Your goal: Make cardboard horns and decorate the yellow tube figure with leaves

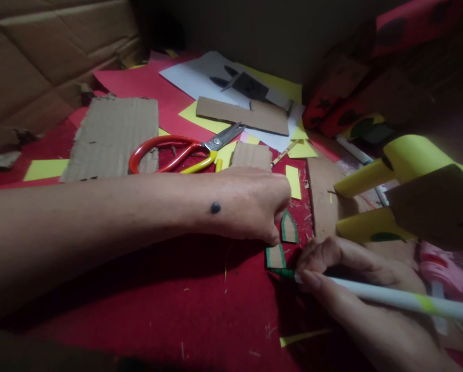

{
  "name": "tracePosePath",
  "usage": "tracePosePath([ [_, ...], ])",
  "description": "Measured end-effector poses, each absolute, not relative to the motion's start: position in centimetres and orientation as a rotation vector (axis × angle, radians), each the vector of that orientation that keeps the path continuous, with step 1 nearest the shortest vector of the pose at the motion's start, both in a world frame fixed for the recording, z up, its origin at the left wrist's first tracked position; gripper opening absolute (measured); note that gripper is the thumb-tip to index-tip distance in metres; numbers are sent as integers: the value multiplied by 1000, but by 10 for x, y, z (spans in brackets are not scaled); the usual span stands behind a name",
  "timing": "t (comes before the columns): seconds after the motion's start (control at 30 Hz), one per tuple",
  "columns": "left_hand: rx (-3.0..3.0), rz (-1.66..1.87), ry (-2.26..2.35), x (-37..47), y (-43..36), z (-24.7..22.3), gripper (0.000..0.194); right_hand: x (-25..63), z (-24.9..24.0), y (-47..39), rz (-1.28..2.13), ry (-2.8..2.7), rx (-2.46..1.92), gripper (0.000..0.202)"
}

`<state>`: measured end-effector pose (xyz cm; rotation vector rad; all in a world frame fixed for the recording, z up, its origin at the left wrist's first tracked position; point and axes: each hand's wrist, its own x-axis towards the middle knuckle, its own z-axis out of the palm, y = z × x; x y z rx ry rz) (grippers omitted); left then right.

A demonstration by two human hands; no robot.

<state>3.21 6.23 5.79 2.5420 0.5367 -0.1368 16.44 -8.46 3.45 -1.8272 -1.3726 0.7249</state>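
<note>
My left hand point(254, 202) is closed, reaching across from the left. Its fingertips press at the upper edge of a small cardboard piece point(275, 256) with green-coloured edges. My right hand point(351, 281) grips a white marker point(394, 297) with a green tip. That tip touches the lower edge of the piece. Just above lies a second cardboard piece point(289, 229), pointed at one end and also edged in green. Both pieces rest on a dark red cloth point(200, 305). Part of the held piece may be hidden under my left fingers.
Scissors point(216, 142) with red and yellow handles lie open beyond my left arm. Around them are cardboard scraps point(115, 134) and coloured paper point(138, 88). At the right stand a yellow paper-covered shape point(417, 155) and a pink tool point(446, 268). A cardboard wall point(53, 62) rises at the left.
</note>
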Motion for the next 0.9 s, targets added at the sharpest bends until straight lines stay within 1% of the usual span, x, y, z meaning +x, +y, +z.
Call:
tracePosePath([
  [0.07, 2542, -136, 532, 31, 62, 58, 9, 167, 32, -87, 807, -1365, -1850, 18],
  [0.17, 2547, -140, 542, 31, 62, 58, 9, 169, 30, -90, 779, -1336, -1844, 21],
  [0.3, 2543, -135, 534, 32, 63, 57, 10, 168, 34, -88, 684, -1452, -1862, 16],
  [0.37, 2537, -147, 547, 33, 63, 56, 11, 167, 35, -87, 646, -1480, -1832, 17],
  [0.57, 2530, -156, 560, 33, 62, 56, 9, 171, 27, -90, 752, -1337, -1809, 19],
  [0.77, 2545, -134, 557, 33, 62, 57, 10, 166, 31, -87, 631, -1425, -1846, 17],
  [0.9, 2536, -143, 569, 33, 62, 56, 8, 165, 31, -85, 663, -1388, -1829, 17],
])
